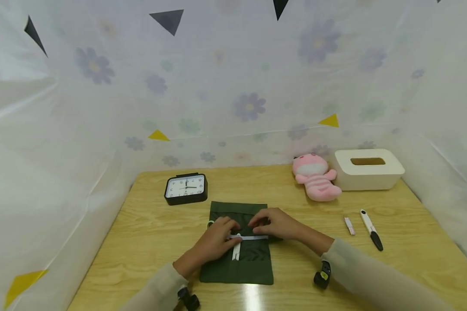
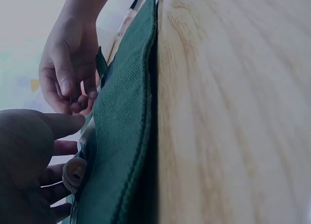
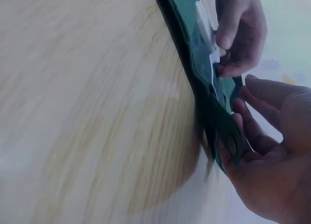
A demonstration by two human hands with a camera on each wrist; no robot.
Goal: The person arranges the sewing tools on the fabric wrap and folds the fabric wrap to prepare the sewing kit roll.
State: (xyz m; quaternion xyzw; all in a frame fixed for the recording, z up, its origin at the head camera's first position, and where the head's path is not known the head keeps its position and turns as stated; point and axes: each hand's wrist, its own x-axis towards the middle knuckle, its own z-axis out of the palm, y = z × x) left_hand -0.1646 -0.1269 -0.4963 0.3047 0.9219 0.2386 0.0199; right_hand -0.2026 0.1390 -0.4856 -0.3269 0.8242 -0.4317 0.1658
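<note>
A dark green fabric pouch (image 1: 249, 270) lies spread on the table, with a pale strap (image 1: 255, 237) across its middle. Below that strap hangs a slim white piece with a forked end (image 1: 236, 251). My left hand (image 1: 214, 239) rests on the pouch's left half, thumb on the strap beside the white piece, its other fingers loosely extended. A pale ring-shaped end (image 2: 75, 171) shows near those fingers in the left wrist view. My right hand (image 1: 272, 222) is at the pouch's right side, fingers loosely bent against a green flap (image 3: 228, 134), thumb apart from them.
A black-framed clock (image 1: 186, 188) stands behind the pouch on the left. At the back right are a pink plush toy (image 1: 317, 178) and a white tissue box (image 1: 367, 175). Small nail clippers (image 1: 349, 226) and a slim white-and-black tool (image 1: 371, 230) lie to the right.
</note>
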